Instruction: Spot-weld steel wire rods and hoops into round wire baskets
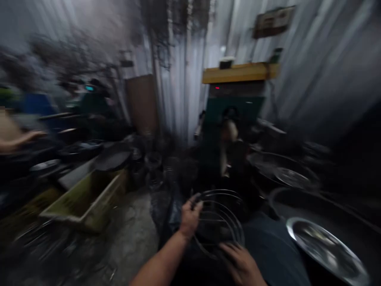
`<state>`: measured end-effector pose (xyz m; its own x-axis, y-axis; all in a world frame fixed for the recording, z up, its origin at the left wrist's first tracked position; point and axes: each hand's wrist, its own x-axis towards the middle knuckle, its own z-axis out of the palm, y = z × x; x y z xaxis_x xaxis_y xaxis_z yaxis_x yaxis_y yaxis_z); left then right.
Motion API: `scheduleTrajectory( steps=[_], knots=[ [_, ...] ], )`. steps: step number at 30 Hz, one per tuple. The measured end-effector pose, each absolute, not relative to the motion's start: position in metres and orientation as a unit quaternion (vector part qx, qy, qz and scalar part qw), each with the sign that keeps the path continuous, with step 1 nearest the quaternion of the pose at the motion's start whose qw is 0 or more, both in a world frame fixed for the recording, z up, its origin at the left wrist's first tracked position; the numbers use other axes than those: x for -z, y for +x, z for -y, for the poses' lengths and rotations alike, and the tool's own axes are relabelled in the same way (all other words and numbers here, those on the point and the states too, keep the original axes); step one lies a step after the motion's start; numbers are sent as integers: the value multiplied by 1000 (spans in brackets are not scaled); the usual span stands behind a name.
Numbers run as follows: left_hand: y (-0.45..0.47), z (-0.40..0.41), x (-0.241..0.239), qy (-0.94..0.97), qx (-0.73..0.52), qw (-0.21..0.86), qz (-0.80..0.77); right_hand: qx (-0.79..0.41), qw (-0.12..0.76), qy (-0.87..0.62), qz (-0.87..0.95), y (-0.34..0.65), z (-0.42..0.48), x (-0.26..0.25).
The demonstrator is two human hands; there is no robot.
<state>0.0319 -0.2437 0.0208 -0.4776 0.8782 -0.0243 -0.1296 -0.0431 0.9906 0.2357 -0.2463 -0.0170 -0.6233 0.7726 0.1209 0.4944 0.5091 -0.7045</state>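
The picture is smeared by motion. My left hand [190, 217] is closed on the left rim of a stack of dark round metal pans [219, 222] resting on my lap. My right hand [242, 265] lies against the near lower edge of the same stack, fingers curled along the rim. Thin bright rims show that the stack holds several pans nested together. How firmly my right hand grips is not clear.
A shiny metal plate [327, 248] sits at lower right inside a large dark basin [342, 210]. A greenish trough [86, 194] stands at left. Ahead is a green machine [235, 107] with a yellow top. Another person's arm [18, 141] shows at far left.
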Motion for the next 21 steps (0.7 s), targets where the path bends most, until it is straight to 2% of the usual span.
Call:
scheduleTrajectory(
  steps=[3, 4, 6, 8, 9, 11, 14, 21],
  knots=[
    [18, 223, -13, 352, -599, 436, -572, -371, 178, -358, 838, 246, 240, -13],
    [16, 216, -8, 354, -589, 446, -574, -388, 196, -379, 817, 254, 236, -21],
    [17, 205, 1, 358, -568, 463, -579, -376, 304, -463, 743, 271, 223, -35],
    [24, 195, 7, 358, -552, 473, -585, -314, 414, -535, 666, 284, 206, -44],
    [28, 191, 10, 358, -546, 477, -588, -292, 440, -549, 648, 287, 196, -46],
    [36, 183, 14, 360, -534, 486, -591, -298, 445, -542, 647, 286, 174, -46],
    [44, 175, 18, 371, -522, 487, -594, -383, 444, -513, 627, 271, 146, -34],
    [41, 180, 13, 442, -551, 361, -609, -510, 501, -475, 513, 260, 126, -2]
  ],
)
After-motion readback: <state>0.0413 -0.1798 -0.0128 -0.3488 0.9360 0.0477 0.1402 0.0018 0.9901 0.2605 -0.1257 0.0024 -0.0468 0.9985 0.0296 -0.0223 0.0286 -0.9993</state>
